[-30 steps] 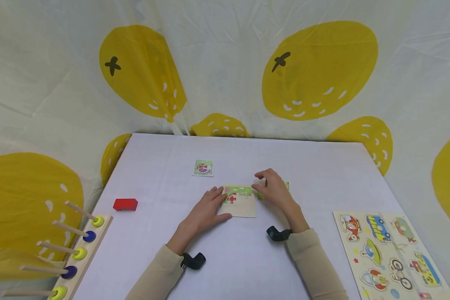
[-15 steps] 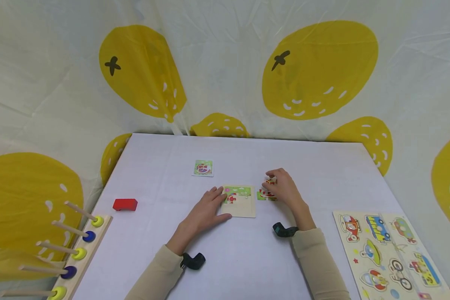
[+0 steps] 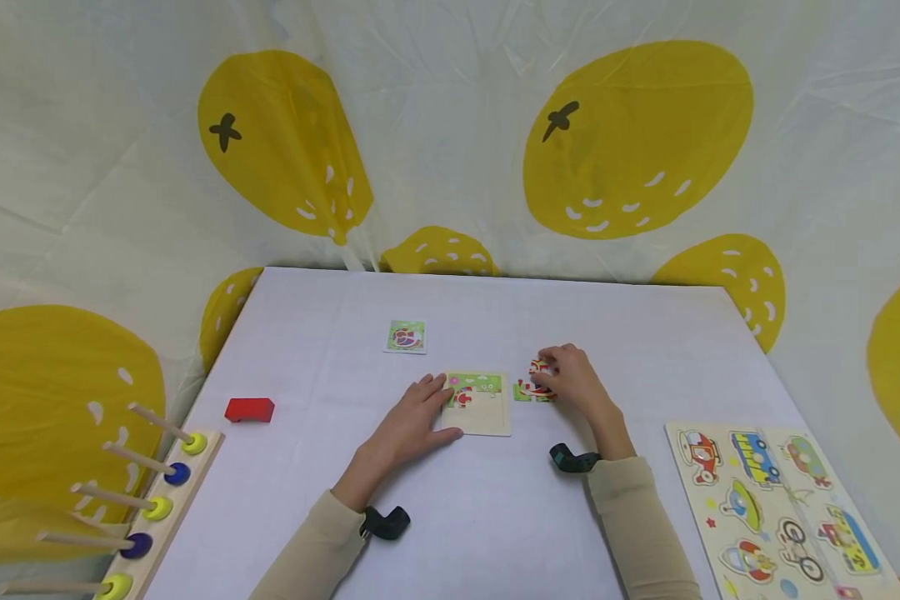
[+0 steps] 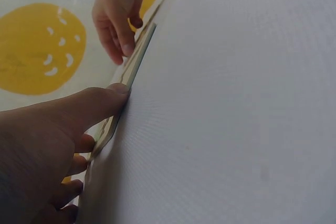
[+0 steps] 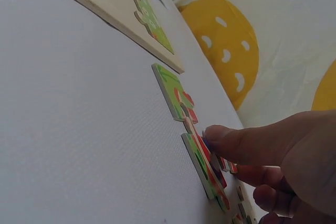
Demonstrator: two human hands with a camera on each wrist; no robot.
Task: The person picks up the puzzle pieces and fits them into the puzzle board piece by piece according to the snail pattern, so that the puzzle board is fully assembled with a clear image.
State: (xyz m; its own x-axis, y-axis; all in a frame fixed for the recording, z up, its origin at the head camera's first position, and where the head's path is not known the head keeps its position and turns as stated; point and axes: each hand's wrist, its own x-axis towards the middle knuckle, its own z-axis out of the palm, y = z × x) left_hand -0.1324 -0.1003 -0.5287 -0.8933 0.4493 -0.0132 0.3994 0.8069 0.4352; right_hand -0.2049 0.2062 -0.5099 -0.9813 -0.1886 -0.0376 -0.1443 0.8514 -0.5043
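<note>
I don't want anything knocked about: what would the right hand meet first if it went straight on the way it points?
Most likely the loose puzzle pieces, which lie right in front of the right hand; depth is unclear, so it may already touch them.

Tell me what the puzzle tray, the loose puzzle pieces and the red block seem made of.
Puzzle tray: probably wood, matte, judging by its bare tan face.
Loose puzzle pieces: likely thin wood, with printed tops and plain greyish edges.
Red block: painted wood or plastic, smooth-looking; its uniform red leaves that open.
</note>
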